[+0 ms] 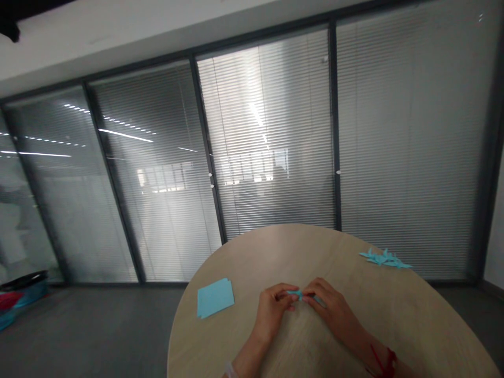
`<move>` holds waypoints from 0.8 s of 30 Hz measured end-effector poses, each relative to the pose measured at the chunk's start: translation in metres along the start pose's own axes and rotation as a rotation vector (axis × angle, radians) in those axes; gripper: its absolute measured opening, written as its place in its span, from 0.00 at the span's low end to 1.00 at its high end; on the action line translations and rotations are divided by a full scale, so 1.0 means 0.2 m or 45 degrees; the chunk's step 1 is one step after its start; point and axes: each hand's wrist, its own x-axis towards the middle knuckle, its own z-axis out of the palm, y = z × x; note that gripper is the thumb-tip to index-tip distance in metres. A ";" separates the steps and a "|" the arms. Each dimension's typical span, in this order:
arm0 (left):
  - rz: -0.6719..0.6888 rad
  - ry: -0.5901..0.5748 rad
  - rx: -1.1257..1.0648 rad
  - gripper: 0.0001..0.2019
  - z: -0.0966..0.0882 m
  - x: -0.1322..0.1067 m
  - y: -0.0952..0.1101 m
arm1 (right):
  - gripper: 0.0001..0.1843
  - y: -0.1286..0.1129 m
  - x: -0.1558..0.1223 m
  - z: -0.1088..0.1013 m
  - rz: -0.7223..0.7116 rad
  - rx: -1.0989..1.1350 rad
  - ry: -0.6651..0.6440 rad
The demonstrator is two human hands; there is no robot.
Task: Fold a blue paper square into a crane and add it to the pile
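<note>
"Blue folded paper: where is it?"

"Pinched between the left hand and right hand, both gripping it, over the near side of the round wooden table; a stack of blue sheets lies left."

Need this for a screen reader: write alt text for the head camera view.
The left hand and right hand pinch a small piece of light blue paper above a round pale wood table. A stack of blue paper sheets lies to the left, and a loose pile of blue paper pieces lies near the far edge. Glass walls with blinds stand behind.
</note>
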 end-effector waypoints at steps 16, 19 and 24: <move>0.093 -0.005 0.065 0.28 0.02 -0.02 0.04 | 0.16 -0.04 0.00 0.00 0.187 0.193 0.016; 0.121 0.023 0.068 0.31 0.04 -0.03 0.04 | 0.16 -0.02 0.00 0.02 0.283 0.295 -0.006; 0.248 0.076 0.181 0.28 0.06 -0.04 0.02 | 0.17 -0.01 0.01 0.04 0.395 0.422 -0.022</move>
